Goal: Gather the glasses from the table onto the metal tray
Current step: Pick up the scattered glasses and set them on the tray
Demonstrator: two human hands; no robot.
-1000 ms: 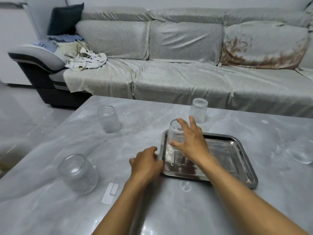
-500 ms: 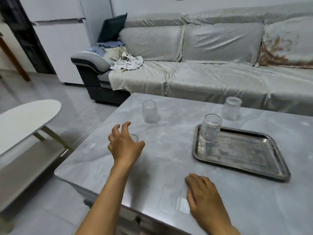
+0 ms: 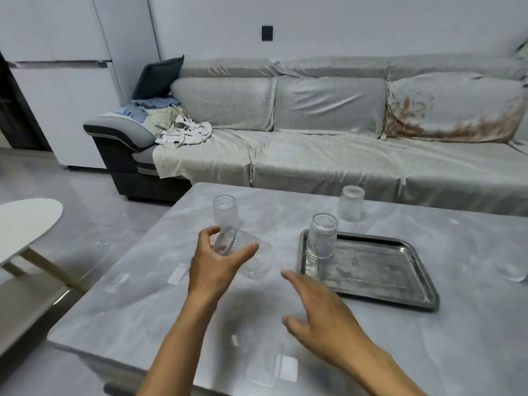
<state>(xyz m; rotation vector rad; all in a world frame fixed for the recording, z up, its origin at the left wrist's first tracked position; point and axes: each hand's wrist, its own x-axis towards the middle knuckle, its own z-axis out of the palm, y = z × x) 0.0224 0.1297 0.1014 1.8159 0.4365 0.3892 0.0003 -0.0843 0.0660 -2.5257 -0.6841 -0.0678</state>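
One ribbed glass (image 3: 322,236) standing on metal tray (image 3: 371,270); left hand (image 3: 218,261) gripping tilted glass (image 3: 243,252) above tabletop (image 3: 471,338); right hand (image 3: 323,318) hovering, fingers spread; two glasses (image 3: 225,212) (image 3: 351,203) waiting behind.

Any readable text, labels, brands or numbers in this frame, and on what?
None can be read.
White stickers on the table: blank or too blurred to tell.
Glass in the left hand, glass on the metal tray: ribbed pattern only, no print.
Black wall plate: no marking visible.
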